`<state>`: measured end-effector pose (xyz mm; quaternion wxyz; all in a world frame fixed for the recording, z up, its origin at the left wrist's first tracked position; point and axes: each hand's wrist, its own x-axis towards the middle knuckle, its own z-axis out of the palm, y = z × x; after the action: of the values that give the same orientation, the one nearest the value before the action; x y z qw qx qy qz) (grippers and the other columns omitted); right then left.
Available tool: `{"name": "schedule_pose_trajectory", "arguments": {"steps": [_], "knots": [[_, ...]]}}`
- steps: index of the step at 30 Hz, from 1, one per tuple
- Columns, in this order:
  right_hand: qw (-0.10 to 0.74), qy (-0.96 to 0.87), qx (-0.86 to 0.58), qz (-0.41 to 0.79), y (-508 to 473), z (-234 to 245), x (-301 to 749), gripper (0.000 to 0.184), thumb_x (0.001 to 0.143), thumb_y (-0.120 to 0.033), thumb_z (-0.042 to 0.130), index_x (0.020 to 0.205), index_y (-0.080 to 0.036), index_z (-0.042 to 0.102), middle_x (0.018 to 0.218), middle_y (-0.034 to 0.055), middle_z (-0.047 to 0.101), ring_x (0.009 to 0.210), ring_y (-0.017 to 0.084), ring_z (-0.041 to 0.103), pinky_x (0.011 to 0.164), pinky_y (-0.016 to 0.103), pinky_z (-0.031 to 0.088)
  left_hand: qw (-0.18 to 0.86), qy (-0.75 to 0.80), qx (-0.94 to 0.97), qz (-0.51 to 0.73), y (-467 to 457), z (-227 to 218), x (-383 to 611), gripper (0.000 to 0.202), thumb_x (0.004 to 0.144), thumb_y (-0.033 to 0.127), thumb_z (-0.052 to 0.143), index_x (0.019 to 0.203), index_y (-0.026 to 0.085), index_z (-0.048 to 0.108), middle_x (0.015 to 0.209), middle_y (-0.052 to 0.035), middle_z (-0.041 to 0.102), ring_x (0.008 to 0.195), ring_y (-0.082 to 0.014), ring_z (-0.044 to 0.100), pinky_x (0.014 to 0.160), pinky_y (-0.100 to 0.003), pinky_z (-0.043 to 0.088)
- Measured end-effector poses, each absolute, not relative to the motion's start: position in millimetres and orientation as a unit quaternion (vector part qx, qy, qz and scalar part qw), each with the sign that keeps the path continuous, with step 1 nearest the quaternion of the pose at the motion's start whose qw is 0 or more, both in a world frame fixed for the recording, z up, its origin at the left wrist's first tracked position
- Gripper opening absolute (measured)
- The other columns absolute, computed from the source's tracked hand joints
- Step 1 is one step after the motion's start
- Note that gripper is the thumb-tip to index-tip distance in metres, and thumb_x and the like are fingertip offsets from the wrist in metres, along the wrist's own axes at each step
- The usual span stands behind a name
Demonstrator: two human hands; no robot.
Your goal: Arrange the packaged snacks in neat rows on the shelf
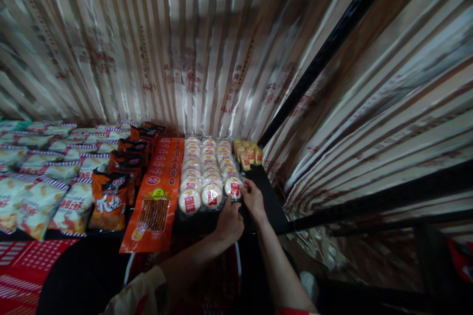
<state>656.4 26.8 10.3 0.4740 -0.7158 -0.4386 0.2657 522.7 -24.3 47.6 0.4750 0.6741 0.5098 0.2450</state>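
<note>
Three rows of white round cakes in clear wrappers with red labels [212,195] lie on a black shelf. At the front of the right-hand row is one wrapped round cake [233,186], with both hands at it. My left hand [229,221] is closed at its lower edge, index finger extended against the wrapper. My right hand [254,201] pinches the right edge of the same wrapper. Small yellow packets [248,154] stand just behind, to the right. Part of the cake's lower edge is hidden by my fingers.
Left of the cakes lies a long orange snack strip [162,211], overhanging the shelf edge. Orange-black bags [109,202] and many white snack bags [42,203] fill the left. A red basket [33,273] sits below. Dark poles [318,59] and pleated curtain [207,49] enclose the shelf.
</note>
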Motion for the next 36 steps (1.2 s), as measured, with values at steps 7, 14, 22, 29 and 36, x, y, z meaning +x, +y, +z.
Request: {"name": "schedule_pose_trajectory", "arguments": {"steps": [7,14,22,29,36], "knots": [[0.464,-0.449,-0.725,0.24,33,10,655,0.033,0.07,-0.037,0.057,0.097,-0.021,0.067,0.079,0.0029,0.07,0.073,0.02,0.064,0.07,0.032,0.051,0.474,0.507,0.672,0.259,-18,44,525,0.042,0.074,0.003,0.041,0.11,0.015,0.059,0.135,-0.0118,0.047,0.12,-0.0212,0.049,0.107,-0.034,0.033],[0.416,-0.472,-0.761,0.161,34,12,650,0.033,0.07,-0.038,0.055,0.094,-0.018,0.068,0.083,0.0051,0.066,0.073,0.018,0.061,0.072,0.031,0.049,0.468,0.504,0.678,0.258,-17,46,527,0.041,0.073,0.002,0.041,0.108,0.012,0.06,0.139,-0.0143,0.042,0.123,-0.0226,0.047,0.108,-0.035,0.032],[0.397,-0.471,-0.774,0.146,34,9,648,0.033,0.073,-0.037,0.053,0.096,-0.018,0.067,0.084,0.0068,0.066,0.076,0.019,0.062,0.072,0.03,0.048,0.462,0.504,0.683,0.258,-16,46,528,0.043,0.072,0.001,0.041,0.11,0.012,0.058,0.141,-0.014,0.041,0.129,-0.0234,0.041,0.11,-0.034,0.03],[0.411,-0.467,-0.769,0.148,31,10,643,0.044,0.074,-0.041,0.05,0.105,-0.013,0.064,0.093,0.0115,0.066,0.081,0.02,0.062,0.075,0.031,0.049,0.45,0.509,0.688,0.254,-19,50,528,0.041,0.073,0.001,0.039,0.108,0.009,0.059,0.138,-0.018,0.044,0.128,-0.0251,0.043,0.109,-0.036,0.031],[0.437,-0.458,-0.767,0.107,19,12,633,0.058,0.077,-0.048,0.043,0.114,-0.007,0.059,0.105,0.0186,0.061,0.097,0.027,0.057,0.089,0.04,0.044,0.435,0.509,0.692,0.271,-26,51,522,0.045,0.071,0.002,0.04,0.113,0.009,0.055,0.118,-0.0149,0.059,0.115,-0.0225,0.052,0.103,-0.033,0.038]]}}
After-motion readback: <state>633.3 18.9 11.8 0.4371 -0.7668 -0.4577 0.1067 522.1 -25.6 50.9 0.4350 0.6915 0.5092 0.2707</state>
